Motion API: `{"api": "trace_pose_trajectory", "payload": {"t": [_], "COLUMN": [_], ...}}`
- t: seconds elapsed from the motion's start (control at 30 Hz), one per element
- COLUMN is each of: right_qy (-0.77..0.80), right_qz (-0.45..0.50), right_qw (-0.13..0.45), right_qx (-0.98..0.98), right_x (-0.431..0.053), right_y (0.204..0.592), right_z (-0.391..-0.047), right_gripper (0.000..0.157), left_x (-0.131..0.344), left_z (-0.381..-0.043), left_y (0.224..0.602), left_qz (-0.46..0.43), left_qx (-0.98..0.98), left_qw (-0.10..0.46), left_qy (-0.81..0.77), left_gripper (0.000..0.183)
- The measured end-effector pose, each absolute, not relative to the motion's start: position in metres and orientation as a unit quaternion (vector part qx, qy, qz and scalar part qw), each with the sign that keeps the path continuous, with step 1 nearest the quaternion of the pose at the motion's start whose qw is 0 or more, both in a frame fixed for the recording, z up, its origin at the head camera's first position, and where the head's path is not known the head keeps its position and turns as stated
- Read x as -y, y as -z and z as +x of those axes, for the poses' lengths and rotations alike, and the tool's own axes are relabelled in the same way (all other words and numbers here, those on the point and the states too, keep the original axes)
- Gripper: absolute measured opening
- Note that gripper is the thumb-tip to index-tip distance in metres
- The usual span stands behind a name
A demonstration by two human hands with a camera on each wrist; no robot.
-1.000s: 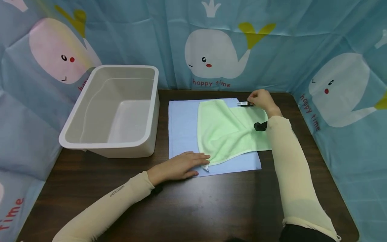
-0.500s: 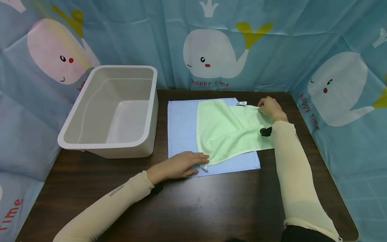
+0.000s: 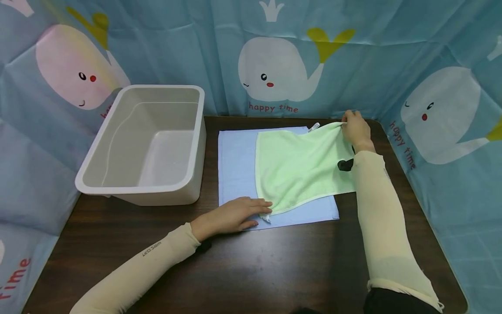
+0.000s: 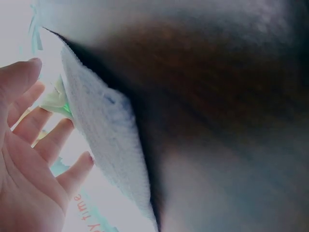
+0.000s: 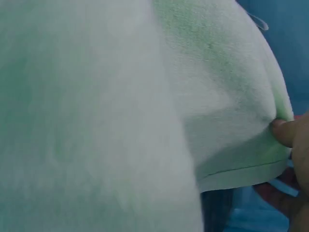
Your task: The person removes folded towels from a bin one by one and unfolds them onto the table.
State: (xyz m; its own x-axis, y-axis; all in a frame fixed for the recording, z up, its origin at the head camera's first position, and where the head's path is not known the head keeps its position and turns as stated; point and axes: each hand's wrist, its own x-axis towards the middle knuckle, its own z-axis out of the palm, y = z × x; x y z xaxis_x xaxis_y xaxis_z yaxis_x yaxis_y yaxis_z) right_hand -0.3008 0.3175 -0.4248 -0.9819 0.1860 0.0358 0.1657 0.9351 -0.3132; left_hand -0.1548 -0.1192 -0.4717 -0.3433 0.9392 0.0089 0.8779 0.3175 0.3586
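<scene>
A light green towel (image 3: 302, 161) lies spread over a light blue towel (image 3: 237, 168), offset to the right so that the blue shows at the left and front. My right hand (image 3: 357, 133) pinches the green towel's far right corner and holds it raised, as the right wrist view confirms with the thumb (image 5: 282, 131) against the cloth (image 5: 217, 92). My left hand (image 3: 231, 214), fingers extended, rests on the near left corner of the towels. In the left wrist view the left hand (image 4: 36, 164) is spread beside the pale cloth edge (image 4: 108, 135).
A grey-white plastic bin (image 3: 184, 192) stands left of the towels on the dark wooden table (image 3: 274, 270). Blue curtains (image 3: 219, 52) with whale prints close in the back and sides. A white label (image 3: 313, 127) sticks up at the green towel's far edge.
My right hand has moved right from the label to the green towel's far right corner, then lifted it and drawn it back, smoothing folds. The left hand has stayed put.
</scene>
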Motion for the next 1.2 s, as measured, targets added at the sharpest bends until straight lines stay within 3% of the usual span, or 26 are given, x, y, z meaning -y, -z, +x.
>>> {"api": "trace_pose_trajectory", "payload": {"t": [0.23,0.33,0.43,0.57,0.67,0.8,1.0,1.1,1.2], "right_qy": [-0.209,-0.215,-0.221,-0.222,-0.226,-0.254,-0.238,-0.202,-0.167], "right_qz": [-0.070,-0.080,-0.101,-0.143,-0.170,-0.184,-0.183,-0.185,-0.181], "right_qw": [0.172,0.183,0.124,0.010,-0.037,-0.074,-0.174,-0.214,-0.243], "right_qx": [0.960,0.956,0.962,0.965,0.958,0.947,0.938,0.938,0.938], "right_x": [-0.319,-0.322,-0.324,-0.327,-0.331,-0.337,-0.346,-0.348,-0.347], "right_y": [0.429,0.430,0.434,0.440,0.443,0.438,0.421,0.416,0.413], "right_z": [-0.305,-0.305,-0.304,-0.301,-0.299,-0.296,-0.279,-0.263,-0.243], "right_gripper": [0.023,0.024,0.036,0.065,0.076,0.084,0.097,0.095,0.084], "left_x": [0.121,0.121,0.121,0.121,0.120,0.120,0.119,0.118,0.117], "left_z": [-0.155,-0.155,-0.155,-0.155,-0.155,-0.155,-0.155,-0.155,-0.155], "left_y": [0.475,0.474,0.473,0.472,0.472,0.472,0.469,0.469,0.469], "left_qz": [0.571,0.573,0.570,0.566,0.565,0.563,0.558,0.558,0.558], "left_qx": [-0.802,-0.802,-0.803,-0.805,-0.806,-0.808,-0.812,-0.811,-0.812], "left_qw": [0.090,0.085,0.088,0.094,0.098,0.096,0.100,0.101,0.099], "left_qy": [-0.148,-0.150,-0.153,-0.150,-0.149,-0.143,-0.139,-0.141,-0.142], "left_gripper": [0.049,0.049,0.050,0.050,0.051,0.052,0.053,0.053,0.053]}}
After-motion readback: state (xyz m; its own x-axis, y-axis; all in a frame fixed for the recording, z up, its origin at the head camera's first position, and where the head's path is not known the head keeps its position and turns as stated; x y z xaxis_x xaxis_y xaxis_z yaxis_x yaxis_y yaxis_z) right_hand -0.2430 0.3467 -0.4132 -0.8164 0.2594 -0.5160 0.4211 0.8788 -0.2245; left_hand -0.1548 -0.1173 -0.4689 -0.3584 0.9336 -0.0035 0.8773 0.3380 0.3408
